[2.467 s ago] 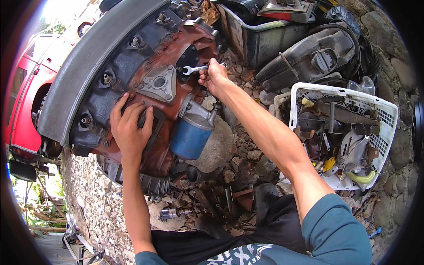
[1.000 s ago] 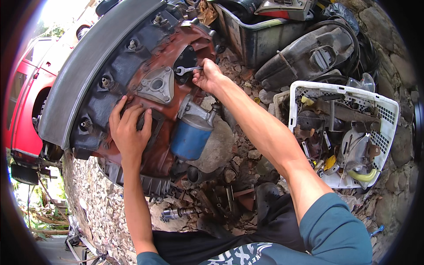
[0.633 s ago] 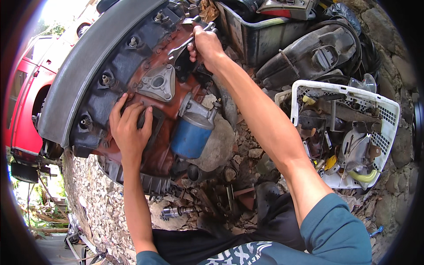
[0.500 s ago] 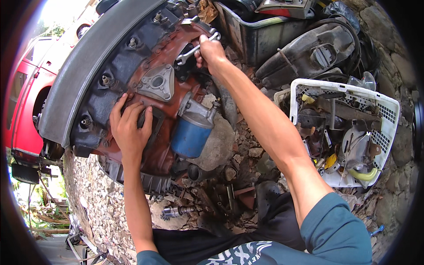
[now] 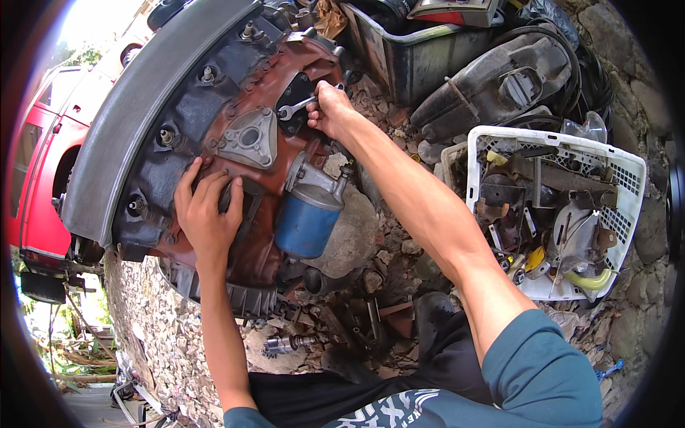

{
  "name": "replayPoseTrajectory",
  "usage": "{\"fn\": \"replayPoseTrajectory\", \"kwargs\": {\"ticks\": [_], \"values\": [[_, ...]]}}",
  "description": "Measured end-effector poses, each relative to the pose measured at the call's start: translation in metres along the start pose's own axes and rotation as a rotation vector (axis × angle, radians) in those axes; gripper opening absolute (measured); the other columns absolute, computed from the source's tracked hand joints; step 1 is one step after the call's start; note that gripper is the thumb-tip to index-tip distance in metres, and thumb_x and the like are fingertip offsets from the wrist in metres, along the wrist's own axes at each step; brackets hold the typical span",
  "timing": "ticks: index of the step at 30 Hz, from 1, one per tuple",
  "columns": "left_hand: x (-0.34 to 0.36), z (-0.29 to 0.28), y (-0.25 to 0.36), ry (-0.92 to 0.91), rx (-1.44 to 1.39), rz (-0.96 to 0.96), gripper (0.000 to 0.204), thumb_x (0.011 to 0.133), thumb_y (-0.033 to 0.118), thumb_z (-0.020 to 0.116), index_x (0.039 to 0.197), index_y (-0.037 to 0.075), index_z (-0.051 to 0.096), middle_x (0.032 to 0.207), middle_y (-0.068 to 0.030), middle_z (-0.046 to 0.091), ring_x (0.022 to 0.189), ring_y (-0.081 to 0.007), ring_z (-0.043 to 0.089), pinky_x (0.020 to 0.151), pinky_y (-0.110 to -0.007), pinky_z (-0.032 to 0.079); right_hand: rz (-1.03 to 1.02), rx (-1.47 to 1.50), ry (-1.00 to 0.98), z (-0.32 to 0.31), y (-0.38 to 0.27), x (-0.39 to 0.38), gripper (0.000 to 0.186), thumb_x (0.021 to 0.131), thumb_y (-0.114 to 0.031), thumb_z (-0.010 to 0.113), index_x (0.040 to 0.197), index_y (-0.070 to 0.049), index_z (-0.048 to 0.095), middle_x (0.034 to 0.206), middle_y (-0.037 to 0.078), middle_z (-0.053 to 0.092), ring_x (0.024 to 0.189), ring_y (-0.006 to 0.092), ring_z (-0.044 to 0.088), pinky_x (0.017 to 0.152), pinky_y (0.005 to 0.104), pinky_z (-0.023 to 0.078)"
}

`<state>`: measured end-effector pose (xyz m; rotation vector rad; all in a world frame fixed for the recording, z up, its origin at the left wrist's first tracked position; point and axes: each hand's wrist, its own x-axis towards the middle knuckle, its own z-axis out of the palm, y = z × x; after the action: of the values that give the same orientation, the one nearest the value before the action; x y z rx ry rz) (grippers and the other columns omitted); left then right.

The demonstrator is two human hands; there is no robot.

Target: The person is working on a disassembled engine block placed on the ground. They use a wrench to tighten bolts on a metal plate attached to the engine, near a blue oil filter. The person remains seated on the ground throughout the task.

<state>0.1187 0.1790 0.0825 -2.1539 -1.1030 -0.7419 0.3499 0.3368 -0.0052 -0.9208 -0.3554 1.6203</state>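
A large red-brown engine block (image 5: 235, 105) lies in front of me. My right hand (image 5: 330, 112) grips a combination wrench (image 5: 298, 107) near its far right side. The wrench's jaw end sits at a black plate (image 5: 298, 87) bolted to the block; whether it is seated on a bolt I cannot tell. My left hand (image 5: 208, 217) rests on the block with fingers spread, beside a dark rectangular opening (image 5: 251, 203). Between the hands is a grey triangular flange (image 5: 265, 148) with a round hole. A blue canister filter (image 5: 307, 227) hangs on the block's near right side.
Stones and rubble cover the ground. On the right stand a white plastic basket (image 5: 472, 167) of metal parts, a dark grey bin (image 5: 421, 71) and a dirty black tank (image 5: 485, 89). A gear shaft (image 5: 285, 344) lies near my legs. Behind at left is a red vehicle (image 5: 50, 192).
My right hand has come nearer and slightly left with the wrench, whose handle now lies flatter. My left hand stays on the block in nearly the same place.
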Motion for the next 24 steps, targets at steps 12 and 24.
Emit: {"fn": "replayPoseTrajectory", "kwargs": {"ticks": [12,24], "values": [[-0.001,-0.001,-0.002,0.01,-0.021,0.002,0.011,0.081,0.013,0.078,0.086,0.005,0.073,0.096,-0.0047,0.073,0.12,-0.0288,0.061,0.1,-0.044,0.045,-1.131,-1.068,-0.084,0.029,-0.03,-0.045,0.037,0.089,-0.03,0.054,0.098,0.005,0.058,0.081,0.031,0.068,0.076,0.0459,0.069,0.073,0.0522,0.056],[0.004,0.002,0.002,0.016,-0.04,0.014,0.011,0.082,0.013,0.079,0.088,0.005,0.073,0.098,-0.0042,0.074,0.122,-0.0294,0.06,0.099,-0.043,0.044,-1.047,-1.061,0.121,-0.003,-0.031,-0.009,0.039,0.095,-0.032,0.047,0.096,0.003,0.063,0.083,0.031,0.068,0.074,0.0441,0.07,0.07,0.0551,0.055]]}}
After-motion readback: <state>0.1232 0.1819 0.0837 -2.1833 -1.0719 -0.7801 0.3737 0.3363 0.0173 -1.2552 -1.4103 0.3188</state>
